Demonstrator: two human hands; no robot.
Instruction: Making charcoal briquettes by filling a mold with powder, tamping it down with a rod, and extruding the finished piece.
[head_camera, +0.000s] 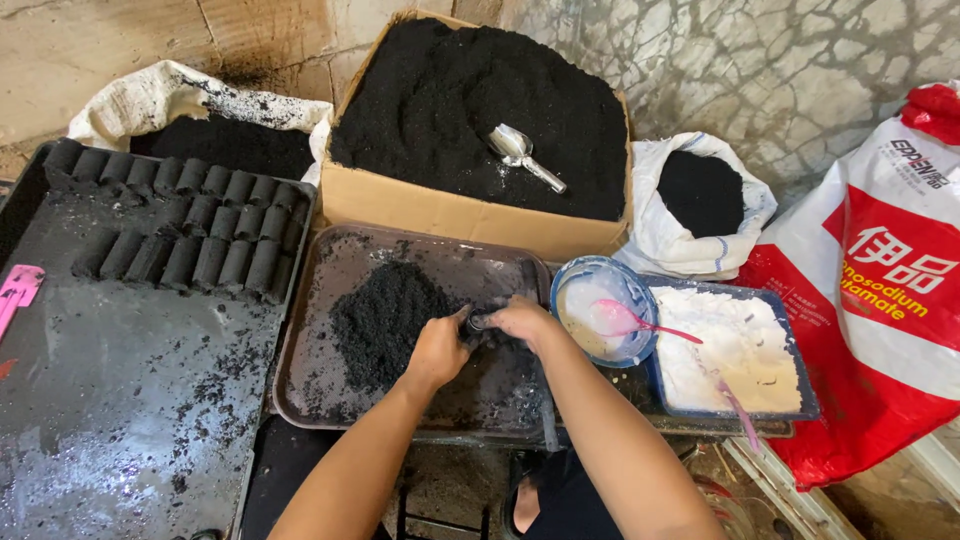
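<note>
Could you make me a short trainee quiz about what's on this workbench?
1. True or false: the metal scoop lies in the cardboard box of black powder.
2. What colour is the spoon in the round bowl?
3. Both hands, left hand and right hand, meet over which? A) brown tray B) white-powder tray C) left black tray

Key: 1 true; 2 pink; 3 A.
</note>
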